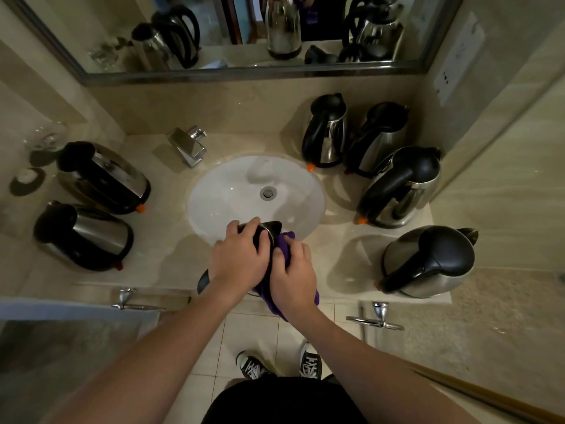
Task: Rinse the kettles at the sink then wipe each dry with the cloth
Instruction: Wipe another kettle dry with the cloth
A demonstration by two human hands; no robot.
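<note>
I hold a steel kettle [266, 233] with a black top over the near rim of the white sink [232, 191]. My left hand [241, 258] grips its top. My right hand [293, 276] presses a purple cloth [284, 240] against the kettle's side; most of the kettle's body is hidden under my hands and the cloth. Two kettles [104, 179] [82, 237] stand on the counter to the left of the sink. Several more stand to the right, the nearest kettle [428, 264] by the counter's front edge.
A chrome faucet [188, 145] stands behind the sink on the left. A glass [46, 140] and a small dish [27, 179] sit at the far left. Towel-bar brackets [379, 315] [125, 298] stick out below the counter's front. A mirror [244, 32] runs along the back wall.
</note>
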